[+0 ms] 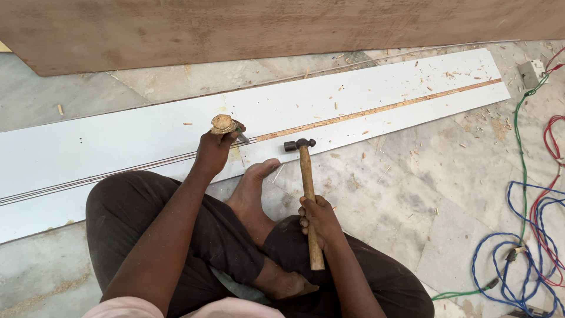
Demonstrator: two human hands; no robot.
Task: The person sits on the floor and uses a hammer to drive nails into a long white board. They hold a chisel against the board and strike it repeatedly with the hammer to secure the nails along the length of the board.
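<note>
The person sits cross-legged on the stone floor, a bare foot resting against the near edge of a long white board that lies flat across the view. The left hand is closed around a chisel, whose worn wooden butt sticks up above the fist; the blade angles down to the board at a narrow groove that runs the board's length. To the right of the chisel the groove shows bare brown wood; to the left it is only thin dark lines. The blade tip is small and partly hidden, so it seems to touch the groove, but that is hard to tell.

The right hand grips a hammer around the lower part of its wooden handle. The dark metal head lies over the board's near edge, just right of the chisel and apart from it.

Wood chips are scattered over the board and floor. A large brown sheet lies beyond the board. Blue, red and green wires are coiled on the floor at far right.
</note>
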